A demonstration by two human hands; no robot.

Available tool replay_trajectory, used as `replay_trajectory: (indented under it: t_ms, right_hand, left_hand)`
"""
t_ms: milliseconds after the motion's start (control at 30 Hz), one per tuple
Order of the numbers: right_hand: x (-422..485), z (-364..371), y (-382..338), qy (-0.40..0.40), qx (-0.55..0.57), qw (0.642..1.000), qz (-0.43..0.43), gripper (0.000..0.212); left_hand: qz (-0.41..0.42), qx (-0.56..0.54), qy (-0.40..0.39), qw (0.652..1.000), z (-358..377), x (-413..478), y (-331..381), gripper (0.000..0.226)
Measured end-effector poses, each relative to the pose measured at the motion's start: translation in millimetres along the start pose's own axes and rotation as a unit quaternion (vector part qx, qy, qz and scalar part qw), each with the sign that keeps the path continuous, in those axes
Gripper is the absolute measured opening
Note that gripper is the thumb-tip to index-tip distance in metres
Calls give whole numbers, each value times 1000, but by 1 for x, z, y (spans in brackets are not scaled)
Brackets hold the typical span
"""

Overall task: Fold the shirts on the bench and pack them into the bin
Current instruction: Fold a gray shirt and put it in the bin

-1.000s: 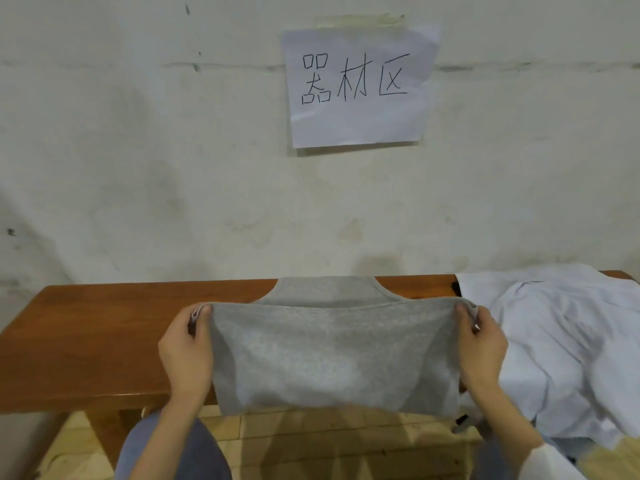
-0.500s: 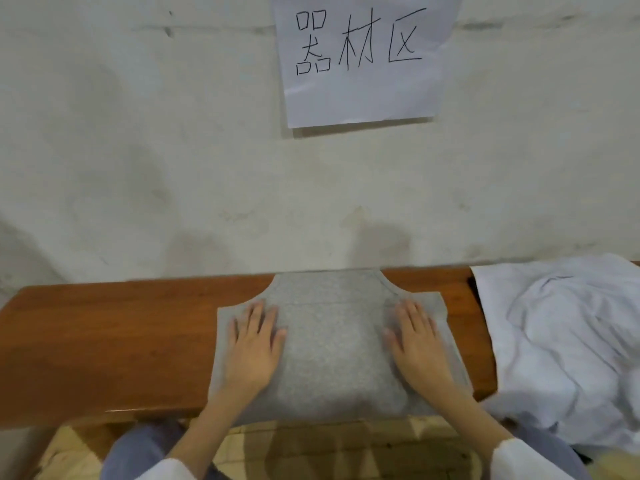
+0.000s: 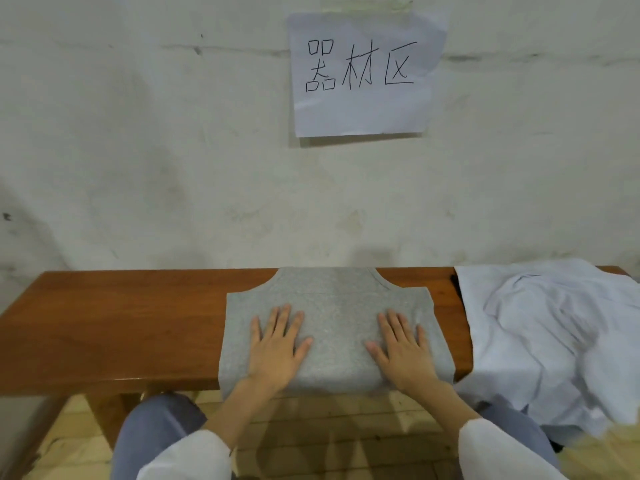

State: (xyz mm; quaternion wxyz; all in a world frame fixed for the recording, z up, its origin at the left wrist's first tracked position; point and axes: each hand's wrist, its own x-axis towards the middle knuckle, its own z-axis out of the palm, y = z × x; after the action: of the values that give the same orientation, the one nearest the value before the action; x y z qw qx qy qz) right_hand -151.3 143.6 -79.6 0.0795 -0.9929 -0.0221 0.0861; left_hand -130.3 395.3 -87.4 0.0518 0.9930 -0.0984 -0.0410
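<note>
A grey sleeveless shirt (image 3: pixel 337 306) lies folded in half on the wooden bench (image 3: pixel 114 327), its lower fold hanging slightly over the front edge. My left hand (image 3: pixel 277 348) presses flat on its left half with fingers spread. My right hand (image 3: pixel 403 351) presses flat on its right half the same way. A crumpled white shirt (image 3: pixel 554 334) lies on the bench's right end and drapes over the front edge. No bin is in view.
The bench stands against a whitish wall (image 3: pixel 173 168) with a paper sign (image 3: pixel 363 71) taped above. My knees in blue trousers (image 3: pixel 156 431) sit below the bench's front edge, over a tiled floor (image 3: pixel 329 427).
One second ago both hands held the grey shirt's hem up by its corners. They laid it over the upper half and now press flat on the folded shirt, slightly nearer the front edge.
</note>
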Motion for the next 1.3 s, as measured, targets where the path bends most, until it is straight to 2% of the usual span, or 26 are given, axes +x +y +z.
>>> replay_trajectory:
  t_ms: [67, 167, 200, 233, 300, 367, 400, 433, 467, 533, 567, 600, 633, 667, 700, 800, 833, 1000, 1067, 1167, 1233, 1300]
  right_hand:
    - [-6, -7, -5, 35, 33, 999, -6, 65]
    - [-36, 5, -22, 187, 126, 972, -60, 41]
    - [-51, 16, -29, 206, 150, 963, -85, 35]
    - [-64, 27, -33, 192, 155, 964, -102, 32]
    - [-82, 44, -32, 114, 166, 976, -85, 23]
    - [-87, 55, -25, 48, 249, 967, -4, 13]
    - [-85, 57, -21, 22, 329, 942, 61, 12]
    - [-83, 55, -17, -6, 420, 898, 130, 18]
    - [-80, 52, -11, -24, 514, 835, 194, 26]
    - [-76, 44, 2, -28, 699, 656, 284, 31]
    - [-76, 38, 9, -21, 771, 561, 299, 30]
    - [-76, 33, 14, -14, 826, 477, 301, 30]
    - [-78, 29, 19, -4, 859, 415, 301, 32]
    - [-79, 25, 22, 5, 875, 376, 305, 34]
    - [-80, 24, 23, 14, 877, 362, 317, 35]
    - [-83, 23, 24, 45, 869, 350, 346, 32]
    - [-84, 21, 23, 54, 867, 349, 350, 31]
    - [-85, 17, 26, 99, 843, 383, 364, 30]
    - [-86, 14, 27, 120, 826, 411, 367, 29]
    - [-90, 5, 28, 138, 806, 454, 353, 21]
    - [-92, -4, 26, 133, 814, 460, 328, 15]
    - [-93, -18, 22, 127, 835, 447, 295, 11]
  left_hand:
    - [11, -5, 80, 997, -6, -13, 7, 71]
    - [101, -52, 206, 972, 6, -49, 30, 36]
    - [126, -78, 204, 968, 16, -63, 37, 31]
    - [139, -100, 180, 969, 26, -76, 43, 28]
    - [112, -115, 112, 981, 45, -93, 45, 20]
    - [3, -206, 35, 978, 60, -93, 38, 16]
    - [-91, -291, 2, 953, 61, -91, 33, 17]
    - [-192, -409, -34, 892, 57, -88, 28, 18]
    - [-283, -538, -46, 793, 53, -84, 21, 20]
    - [-377, -738, -46, 558, 45, -79, -2, 37]
    - [-377, -802, -42, 462, 44, -78, -15, 49]
    - [-365, -835, -31, 409, 45, -79, -27, 57]
    - [-353, -851, -25, 389, 40, -83, -33, 59]
    - [-345, -857, -27, 383, 35, -87, -36, 57]
    - [-345, -863, -34, 368, 34, -92, -38, 55]
    - [-375, -872, -24, 314, 29, -101, -36, 22]
    - [-385, -870, -20, 308, 28, -102, -34, 14]
    - [-403, -856, -8, 325, 15, -102, -25, 5]
    - [-393, -860, 8, 326, 9, -101, -25, 4]
    - [-379, -854, 7, 356, 0, -101, -26, 5]
    - [-362, -854, 12, 374, -11, -103, -26, 11]
    - [-332, -864, 28, 378, -27, -103, -24, 16]
